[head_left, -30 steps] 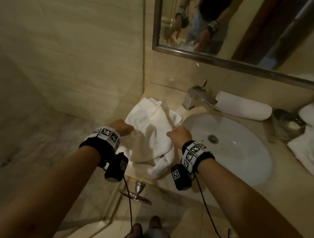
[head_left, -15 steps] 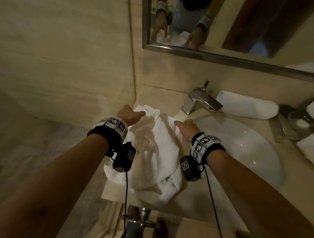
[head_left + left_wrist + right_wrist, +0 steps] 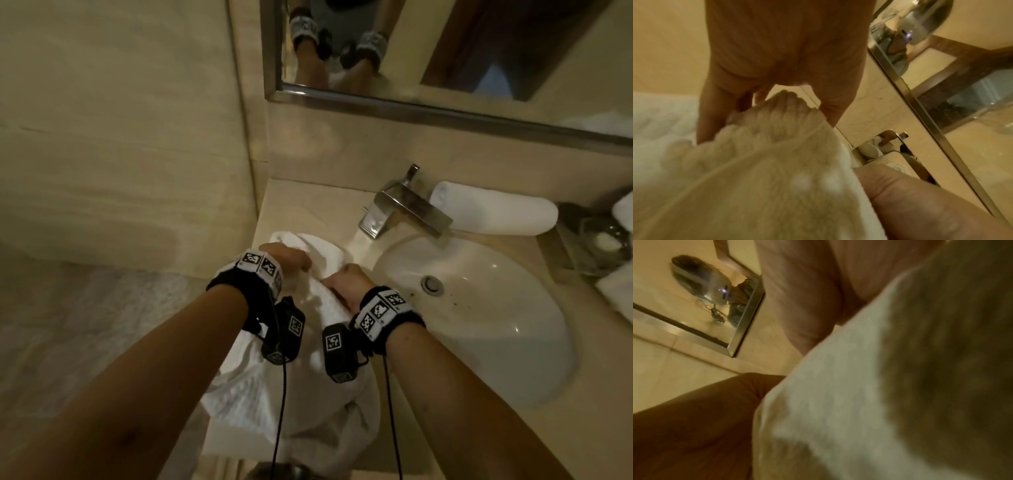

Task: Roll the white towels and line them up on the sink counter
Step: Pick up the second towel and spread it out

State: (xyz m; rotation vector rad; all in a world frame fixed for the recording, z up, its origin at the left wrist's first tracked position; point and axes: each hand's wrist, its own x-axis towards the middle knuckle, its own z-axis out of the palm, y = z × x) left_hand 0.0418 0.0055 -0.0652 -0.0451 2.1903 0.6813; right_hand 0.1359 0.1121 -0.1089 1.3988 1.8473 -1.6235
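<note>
Curling round the far edge of the white towel, the fingers of the left hand pinch it, and the right hand grips the same edge just beside. Half a second ago the hands were spread apart at the towel's corners; now they nearly touch. The towel lies bunched on the counter left of the sink, draping over its front. A rolled towel sits behind the faucet.

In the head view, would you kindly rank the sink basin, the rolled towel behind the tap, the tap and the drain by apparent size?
1. Basin, plainly the largest.
2. Rolled towel and tap: they look alike in extent, so no ranking between them.
3. Drain, the smallest.
</note>
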